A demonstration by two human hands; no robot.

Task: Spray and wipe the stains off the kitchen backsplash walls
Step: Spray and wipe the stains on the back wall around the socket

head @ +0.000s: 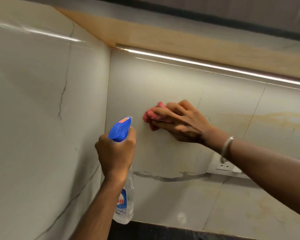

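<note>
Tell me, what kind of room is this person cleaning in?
Most likely a home kitchen: glossy marble-look backsplash tiles meeting in a corner, a light strip under an upper cabinet, and a wall socket above a dark countertop.

Cloth (150, 116) on back wall (163, 80), just R of corner (108, 94); spray bottle (121, 129) in front, lower L; socket (223, 166) lower R.

a lit light strip (197, 64) ran under the wooden cabinet (163, 37). a white socket (225, 166) sat below it at right, partly hidden, and a dark counter (163, 231) lay along the bottom edge.
</note>
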